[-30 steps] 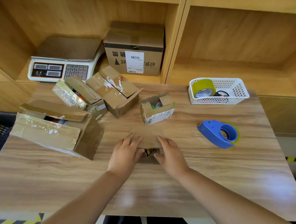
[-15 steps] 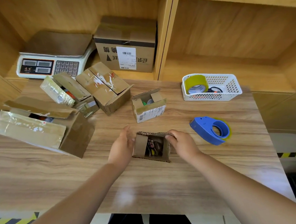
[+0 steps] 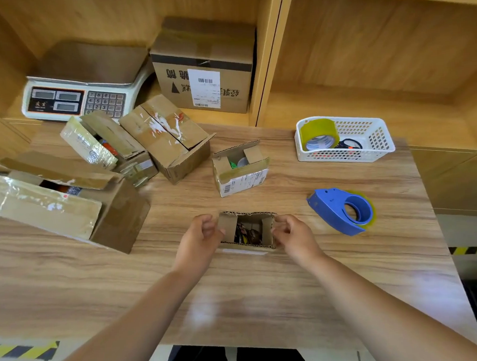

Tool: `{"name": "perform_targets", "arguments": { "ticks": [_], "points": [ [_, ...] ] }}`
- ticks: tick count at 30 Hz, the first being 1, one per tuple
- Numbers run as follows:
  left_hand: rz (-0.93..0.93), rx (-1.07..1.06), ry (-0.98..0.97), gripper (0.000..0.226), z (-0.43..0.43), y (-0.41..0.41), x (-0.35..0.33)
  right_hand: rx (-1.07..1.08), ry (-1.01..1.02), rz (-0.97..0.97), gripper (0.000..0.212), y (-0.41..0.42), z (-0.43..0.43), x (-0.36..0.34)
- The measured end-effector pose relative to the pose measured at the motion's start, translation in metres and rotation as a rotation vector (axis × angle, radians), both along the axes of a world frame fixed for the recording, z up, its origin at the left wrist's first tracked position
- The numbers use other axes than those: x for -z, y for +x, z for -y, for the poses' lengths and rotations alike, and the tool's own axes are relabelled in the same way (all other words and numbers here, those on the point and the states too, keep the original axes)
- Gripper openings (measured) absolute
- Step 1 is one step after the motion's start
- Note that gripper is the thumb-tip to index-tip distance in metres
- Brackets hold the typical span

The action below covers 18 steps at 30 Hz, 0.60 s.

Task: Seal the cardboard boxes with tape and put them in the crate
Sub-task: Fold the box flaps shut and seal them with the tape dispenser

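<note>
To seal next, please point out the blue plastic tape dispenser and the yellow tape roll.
Blue plastic tape dispenser (image 3: 331,206): head view, its flat side.
Yellow tape roll (image 3: 318,128): head view, its outer band.

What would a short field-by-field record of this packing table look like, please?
Box being worked: small open box, flaps up, contents visible, no tape across the top
Left hand: fingers curled at the box's left flap
Right hand: pinches the right flap
Tape dispenser: blue, lying on the table right of the box, untouched
Spare tape: roll in white basket
Next box: second small box, open, just behind
</note>
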State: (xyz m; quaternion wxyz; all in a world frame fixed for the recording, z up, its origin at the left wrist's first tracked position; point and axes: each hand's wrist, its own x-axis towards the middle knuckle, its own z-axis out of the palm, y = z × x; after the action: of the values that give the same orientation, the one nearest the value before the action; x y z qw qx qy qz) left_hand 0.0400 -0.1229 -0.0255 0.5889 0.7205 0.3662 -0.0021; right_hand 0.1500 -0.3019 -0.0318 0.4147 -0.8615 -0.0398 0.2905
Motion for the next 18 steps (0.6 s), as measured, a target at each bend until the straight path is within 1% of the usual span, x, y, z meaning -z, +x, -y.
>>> {"name": "perform_targets", "arguments": {
  "ticks": [3,8,9,11,14,16,18],
  "points": [
    [0.011,0.034,0.036,0.035,0.002,0.0,-0.001,0.051,0.022,-0.024,0.023,0.001,-0.003,0.004],
    [0.018,0.056,0.108,0.04,0.0,0.003,0.001,0.088,0.079,-0.065,0.019,0.003,-0.001,0.006],
    [0.021,0.071,0.11,0.043,-0.001,0.003,0.002,0.104,0.112,-0.1,0.019,0.004,0.0,0.006],
    [0.011,0.126,0.114,0.057,-0.002,0.003,0.005,0.146,0.188,-0.174,0.017,0.006,0.003,0.003],
    [-0.03,0.173,0.142,0.076,-0.004,0.003,0.008,0.203,0.219,-0.184,0.013,0.008,0.007,-0.001],
    [-0.042,0.182,0.172,0.077,-0.004,0.006,0.008,0.219,0.212,-0.15,0.017,0.011,0.007,-0.002],
    [-0.044,0.173,0.205,0.073,-0.004,0.011,0.006,0.199,0.2,-0.09,0.023,0.014,0.006,-0.005]
  ]
}}
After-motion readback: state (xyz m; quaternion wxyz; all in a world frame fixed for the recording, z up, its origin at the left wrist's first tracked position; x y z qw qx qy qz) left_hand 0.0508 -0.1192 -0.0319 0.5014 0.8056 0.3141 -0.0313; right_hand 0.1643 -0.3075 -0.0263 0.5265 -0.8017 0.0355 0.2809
